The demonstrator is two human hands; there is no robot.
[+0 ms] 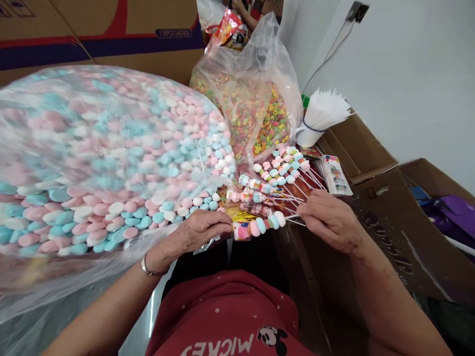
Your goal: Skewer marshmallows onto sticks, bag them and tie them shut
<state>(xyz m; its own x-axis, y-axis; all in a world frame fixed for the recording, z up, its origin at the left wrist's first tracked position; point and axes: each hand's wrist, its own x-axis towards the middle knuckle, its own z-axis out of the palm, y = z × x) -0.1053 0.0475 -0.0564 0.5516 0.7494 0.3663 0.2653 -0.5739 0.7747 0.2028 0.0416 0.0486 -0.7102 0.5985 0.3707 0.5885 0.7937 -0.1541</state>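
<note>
left hand (pixel 202 230): fingers closed in a pinch on the edge of a printed wrapper (pixel 242 231).

right hand (pixel 332 221): fingers curled closed around the stick of a marshmallow skewer.

marshmallow skewer (pixel 261 225), one: pink, blue and white pieces; held roughly level between the two hands, above the lap, tip end at the wrapper.

wrapped skewers (pixel 257 184), several: just beyond the held one, beside yellow strips (pixel 243 215).

unwrapped skewers (pixel 285 166), a group: farther back, sticks pointing toward the right hand.

stack of printed packets (pixel 337 177): to their right.

white mug (pixel 308 135), dark-rimmed: filled with white sticks (pixel 326 110).

clear bag of marshmallows (pixel 111 153), large: at left.

clear bag of coloured rings (pixel 269 118): behind the skewers.
</note>
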